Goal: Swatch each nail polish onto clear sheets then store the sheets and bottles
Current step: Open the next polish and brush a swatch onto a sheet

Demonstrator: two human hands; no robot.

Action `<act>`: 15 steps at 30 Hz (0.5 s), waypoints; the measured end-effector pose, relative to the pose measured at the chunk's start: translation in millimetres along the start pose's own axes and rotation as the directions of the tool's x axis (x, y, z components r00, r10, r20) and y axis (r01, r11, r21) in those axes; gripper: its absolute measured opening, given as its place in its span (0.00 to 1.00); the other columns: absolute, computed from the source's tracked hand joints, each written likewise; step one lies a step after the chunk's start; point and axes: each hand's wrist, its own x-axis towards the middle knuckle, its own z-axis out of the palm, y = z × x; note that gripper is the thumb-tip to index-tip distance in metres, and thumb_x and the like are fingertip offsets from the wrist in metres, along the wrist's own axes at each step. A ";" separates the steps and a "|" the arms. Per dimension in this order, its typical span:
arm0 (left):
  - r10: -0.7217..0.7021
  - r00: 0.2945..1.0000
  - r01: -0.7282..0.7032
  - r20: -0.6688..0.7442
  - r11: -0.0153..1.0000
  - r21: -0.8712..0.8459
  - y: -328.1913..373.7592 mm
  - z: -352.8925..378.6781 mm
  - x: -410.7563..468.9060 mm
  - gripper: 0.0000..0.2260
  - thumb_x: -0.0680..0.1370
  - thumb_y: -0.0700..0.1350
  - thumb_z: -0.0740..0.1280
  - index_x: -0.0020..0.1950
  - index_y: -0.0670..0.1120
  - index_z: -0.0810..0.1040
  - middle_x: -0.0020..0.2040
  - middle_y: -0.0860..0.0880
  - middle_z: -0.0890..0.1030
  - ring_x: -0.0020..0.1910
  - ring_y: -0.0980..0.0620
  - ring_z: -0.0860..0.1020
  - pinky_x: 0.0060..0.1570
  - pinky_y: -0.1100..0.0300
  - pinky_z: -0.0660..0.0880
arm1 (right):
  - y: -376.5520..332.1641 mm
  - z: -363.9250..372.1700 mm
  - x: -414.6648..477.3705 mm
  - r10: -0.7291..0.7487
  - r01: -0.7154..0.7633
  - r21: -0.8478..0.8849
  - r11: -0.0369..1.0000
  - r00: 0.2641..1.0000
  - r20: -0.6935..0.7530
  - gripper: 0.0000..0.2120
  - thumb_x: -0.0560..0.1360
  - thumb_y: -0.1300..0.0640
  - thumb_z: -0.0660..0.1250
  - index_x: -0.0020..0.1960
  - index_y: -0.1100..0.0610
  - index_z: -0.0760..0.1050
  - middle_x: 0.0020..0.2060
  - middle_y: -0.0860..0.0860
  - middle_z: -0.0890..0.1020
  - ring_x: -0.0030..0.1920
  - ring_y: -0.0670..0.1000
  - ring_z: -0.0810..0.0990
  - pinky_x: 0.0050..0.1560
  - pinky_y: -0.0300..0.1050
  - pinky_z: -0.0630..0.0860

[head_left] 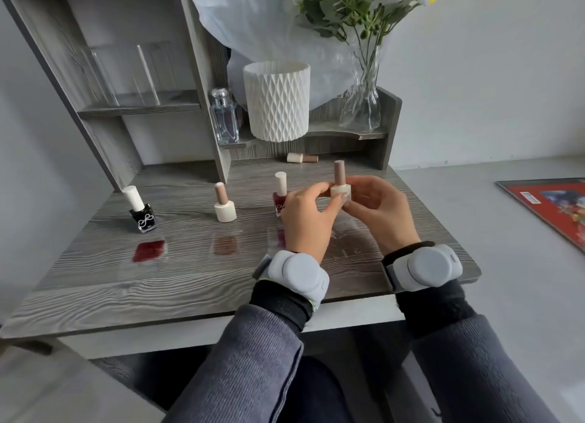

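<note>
- Two hands meet on one small cream-bodied nail polish bottle with a tan-brown cap [340,185], held upright above the grey wood-grain desk [177,273]; the left hand [308,220] pinches the bottle's squat body between thumb and fingers, while the right hand [378,212] curls its fingertips against the other side.
- The bottle's long axis stands vertical, cap uppermost and clear of both hands, so a twist-off looks likely to come from above; the right hand seems better placed to reach it.
- Directly beneath the grip lies a clear plastic sheet [345,232], seemingly unpainted.
- Just left of the left hand stands a dark red polish bottle with a cream cap [279,191], its red swatch [281,237] partly hidden.
- Farther left: a matching cream bottle [224,205] behind a brown swatch [225,245], and a black bottle with a white cap [141,215] behind a deep red swatch [148,250].
- A fifth bottle [302,158] lies on its side near the shelf.
</note>
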 end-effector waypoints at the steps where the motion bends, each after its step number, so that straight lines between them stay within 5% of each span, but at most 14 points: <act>1: -0.005 1.000 0.005 -0.008 1.000 -0.005 -0.5 -0.8 0.4 0.13 0.74 0.51 0.70 0.56 0.47 0.81 0.52 0.49 0.83 0.55 0.48 0.77 0.56 0.48 0.74 | -0.9 0.9 -0.3 -0.005 0.005 -0.006 1.000 1.000 0.010 0.13 0.70 0.66 0.74 0.53 0.58 0.79 0.48 0.56 0.85 0.50 0.55 0.84 0.52 0.47 0.81; 7: -0.023 0.999 0.023 -0.036 1.000 0.003 -7.2 0.7 1.9 0.10 0.74 0.52 0.71 0.51 0.50 0.80 0.48 0.50 0.82 0.51 0.49 0.78 0.52 0.47 0.74 | -2.4 3.3 0.4 0.029 -0.039 -0.112 0.993 0.996 -0.085 0.13 0.75 0.69 0.63 0.52 0.54 0.79 0.48 0.50 0.84 0.51 0.47 0.83 0.55 0.46 0.79; 10: -0.026 0.999 0.027 -0.034 1.000 0.011 -7.1 0.8 1.1 0.09 0.72 0.51 0.72 0.48 0.50 0.79 0.47 0.51 0.82 0.51 0.49 0.77 0.52 0.47 0.74 | -5.6 6.5 -0.2 0.002 -0.040 -0.185 0.982 0.980 -0.199 0.05 0.79 0.58 0.62 0.51 0.55 0.77 0.43 0.50 0.83 0.44 0.48 0.81 0.49 0.47 0.79; 15: -0.008 0.999 0.012 -0.048 0.996 0.090 -5.3 -1.8 -1.0 0.06 0.72 0.47 0.73 0.46 0.49 0.78 0.46 0.51 0.80 0.51 0.47 0.75 0.49 0.46 0.72 | -9.9 12.7 -4.6 -0.099 0.027 -0.369 0.929 0.979 -0.178 0.17 0.75 0.41 0.67 0.46 0.55 0.71 0.31 0.54 0.78 0.30 0.50 0.74 0.32 0.38 0.68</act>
